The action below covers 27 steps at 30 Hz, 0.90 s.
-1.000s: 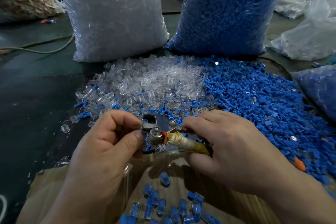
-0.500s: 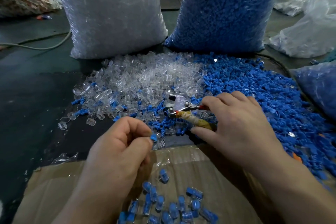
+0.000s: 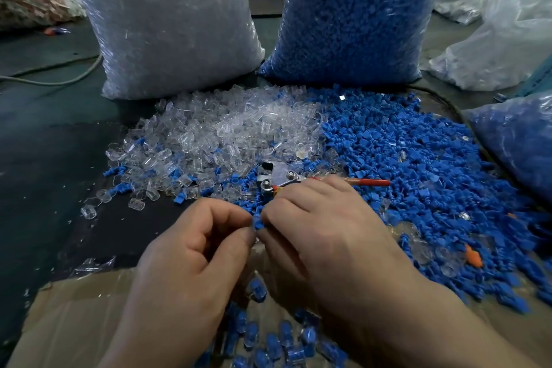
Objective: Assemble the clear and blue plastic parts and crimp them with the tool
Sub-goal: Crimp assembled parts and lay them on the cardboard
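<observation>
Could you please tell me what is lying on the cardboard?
Assembled clear-and-blue pieces lie on the cardboard. The left hand and right hand cover its middle, so anything beneath them is hidden.

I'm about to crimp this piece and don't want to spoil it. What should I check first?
1. Blue part pinched between left hand and right hand: ok.
2. Clear part fitted to it: cannot tell, fingers hide it.
3. Crimping tool within reach: ok, lying on the loose parts just beyond the right hand.
4. Tool gripped for crimping: cannot tell, the right hand covers part of it.
5. Cardboard box under the hands for finished pieces: ok.
</observation>
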Each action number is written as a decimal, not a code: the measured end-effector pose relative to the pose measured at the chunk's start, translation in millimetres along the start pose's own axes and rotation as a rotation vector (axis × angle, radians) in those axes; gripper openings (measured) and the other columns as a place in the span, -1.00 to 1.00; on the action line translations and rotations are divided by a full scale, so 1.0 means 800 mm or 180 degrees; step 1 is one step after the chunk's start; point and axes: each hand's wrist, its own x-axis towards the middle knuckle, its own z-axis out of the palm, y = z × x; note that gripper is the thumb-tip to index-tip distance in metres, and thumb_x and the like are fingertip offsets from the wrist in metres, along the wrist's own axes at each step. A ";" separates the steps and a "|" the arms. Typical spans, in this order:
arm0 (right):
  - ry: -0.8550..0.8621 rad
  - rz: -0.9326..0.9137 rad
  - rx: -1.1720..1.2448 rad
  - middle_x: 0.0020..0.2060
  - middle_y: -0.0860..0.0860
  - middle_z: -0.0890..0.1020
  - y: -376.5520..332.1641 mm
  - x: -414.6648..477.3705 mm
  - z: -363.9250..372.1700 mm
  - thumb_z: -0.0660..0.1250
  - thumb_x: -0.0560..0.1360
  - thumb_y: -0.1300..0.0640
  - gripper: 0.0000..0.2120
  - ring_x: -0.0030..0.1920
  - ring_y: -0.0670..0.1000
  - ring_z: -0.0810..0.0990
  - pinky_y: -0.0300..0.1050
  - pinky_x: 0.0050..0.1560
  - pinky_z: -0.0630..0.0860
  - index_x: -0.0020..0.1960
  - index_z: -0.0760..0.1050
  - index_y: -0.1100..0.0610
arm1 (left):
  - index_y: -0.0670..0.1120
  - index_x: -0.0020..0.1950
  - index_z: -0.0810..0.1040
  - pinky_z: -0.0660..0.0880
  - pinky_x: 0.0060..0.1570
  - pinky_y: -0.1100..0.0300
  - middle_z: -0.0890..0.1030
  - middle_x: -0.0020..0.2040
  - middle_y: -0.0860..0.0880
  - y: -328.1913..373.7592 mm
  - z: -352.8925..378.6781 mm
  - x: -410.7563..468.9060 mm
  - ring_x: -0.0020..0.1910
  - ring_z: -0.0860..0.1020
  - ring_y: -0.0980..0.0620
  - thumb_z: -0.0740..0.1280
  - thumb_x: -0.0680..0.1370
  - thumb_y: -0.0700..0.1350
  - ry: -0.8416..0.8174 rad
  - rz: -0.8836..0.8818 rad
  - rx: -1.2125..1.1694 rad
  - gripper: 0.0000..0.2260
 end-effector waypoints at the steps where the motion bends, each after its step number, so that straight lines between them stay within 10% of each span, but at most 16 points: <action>1: 0.0035 0.0024 0.0021 -0.20 -0.03 0.57 0.001 0.000 -0.002 0.15 0.60 -0.01 -0.75 -0.18 0.07 0.52 0.01 -0.06 0.39 -0.09 0.54 0.05 | 0.26 -0.01 0.62 0.64 -0.28 0.11 0.68 -0.26 0.13 0.002 -0.001 -0.001 -0.33 0.64 0.14 0.34 0.43 0.22 0.0020 0.0081 0.0014 -0.82; 10: 0.0154 -0.0149 0.0318 -0.27 -0.03 0.51 -0.013 -0.002 -0.007 0.15 0.59 0.04 -0.74 -0.22 0.03 0.45 0.02 -0.13 0.40 -0.18 0.51 0.10 | 0.00 -0.15 0.59 0.40 -0.49 0.22 0.50 -0.43 -0.12 0.008 -0.013 0.006 -0.49 0.43 0.08 0.30 0.45 0.43 -0.0405 -0.0204 -0.0333 -0.52; 16: -0.0744 0.1756 0.3398 -0.49 -0.04 0.39 -0.018 0.001 -0.023 0.19 0.33 0.01 -0.79 -0.42 -0.05 0.36 -0.03 -0.38 0.31 -0.43 0.39 0.08 | 0.22 0.01 0.60 0.57 -0.42 0.11 0.64 -0.28 0.06 0.011 -0.016 0.001 -0.38 0.58 0.11 0.30 0.42 0.44 -0.0707 0.0577 -0.0134 -0.63; 23: -0.0776 0.0735 0.0446 -0.32 -0.09 0.51 -0.007 -0.007 -0.017 0.09 0.56 -0.20 -0.67 -0.29 -0.09 0.47 -0.08 -0.30 0.40 -0.18 0.39 0.01 | 0.26 -0.08 0.58 0.58 -0.34 0.26 0.64 -0.19 0.23 0.006 -0.038 0.009 -0.24 0.62 0.21 0.40 0.42 0.09 -0.0731 0.0563 0.1009 -0.89; 27: -0.1111 0.0463 0.0321 -0.17 -0.08 0.54 -0.012 -0.008 -0.013 0.09 0.57 -0.17 -0.77 -0.16 0.04 0.51 -0.03 -0.20 0.39 -0.08 0.34 -0.03 | 0.19 -0.15 0.56 0.52 -0.23 0.20 0.56 -0.18 0.23 0.005 -0.030 0.010 -0.18 0.56 0.23 0.29 0.41 0.13 -0.1317 0.0895 0.1539 -0.91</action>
